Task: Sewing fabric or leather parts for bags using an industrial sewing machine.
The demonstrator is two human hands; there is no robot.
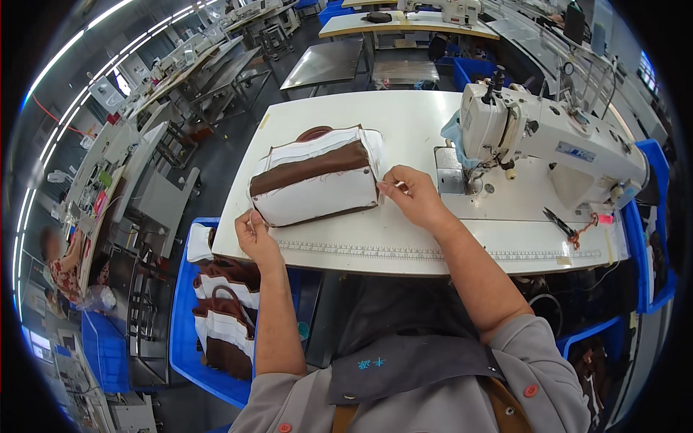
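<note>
A brown and white handbag [315, 178] lies on the white sewing table [426, 115], a brown band across its white side and a brown handle at its far edge. At its near left corner, my left hand [258, 238] has its fingers closed on the bag's edge. On the opposite side my right hand [417, 196] pinches the right edge of the bag between thumb and fingers. Small dark studs show near the bag's corners. Its underside is hidden.
A white sewing machine [534, 137] stands on the right of the table. Black thread snips [560, 225] lie near it. A ruler strip [433, 255] runs along the front edge. Several similar bags fill a blue bin [189, 346] at lower left. A person [65, 263] sits far left.
</note>
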